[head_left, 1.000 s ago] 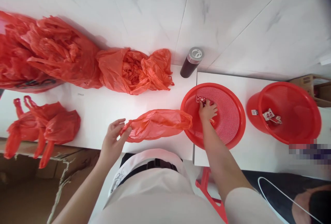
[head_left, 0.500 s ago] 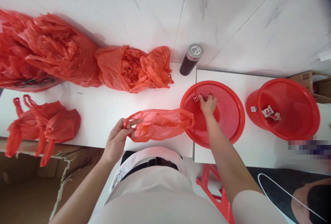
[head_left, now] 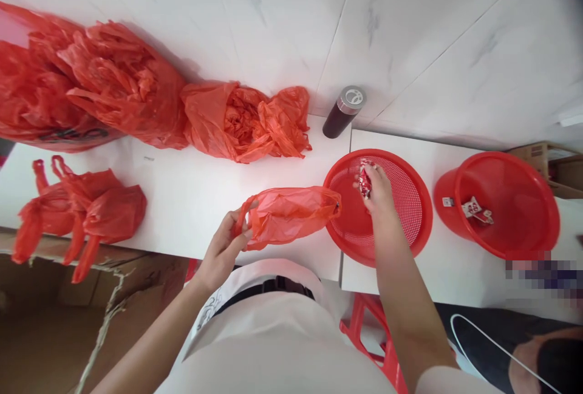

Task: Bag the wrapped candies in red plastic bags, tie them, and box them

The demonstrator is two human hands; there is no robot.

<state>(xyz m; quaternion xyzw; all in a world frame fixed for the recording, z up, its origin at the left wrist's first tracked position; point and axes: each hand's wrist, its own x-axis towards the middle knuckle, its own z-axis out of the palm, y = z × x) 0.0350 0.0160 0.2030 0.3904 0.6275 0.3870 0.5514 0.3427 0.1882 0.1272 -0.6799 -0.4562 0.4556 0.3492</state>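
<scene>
An opened red plastic bag point(head_left: 291, 215) lies between my hands, its far end over the rim of a red mesh basket point(head_left: 423, 209). My left hand point(head_left: 230, 245) is closed on the bag's handle end. Above the basket's inside, my right hand point(head_left: 376, 186) is wrapped round several small red-and-white packets point(head_left: 365, 180). The basket's visible floor is bare red plastic. To its right stands a second red basket point(head_left: 523, 200) with a few similar packets point(head_left: 473, 209) in it.
Large bundles of red bags point(head_left: 127, 84) line the wall at the left, with filled, tied bags point(head_left: 109, 209) nearer the front. A dark bottle point(head_left: 344, 112) stands behind the basket. An open cardboard box point(head_left: 40, 309) is at lower left, a red stool point(head_left: 373, 333) below the table. Another person sits at lower right.
My right hand has lifted from the basket's floor with packets in it. The view has shifted slightly, and my left hand's fingers have closed more around the bag's handle.
</scene>
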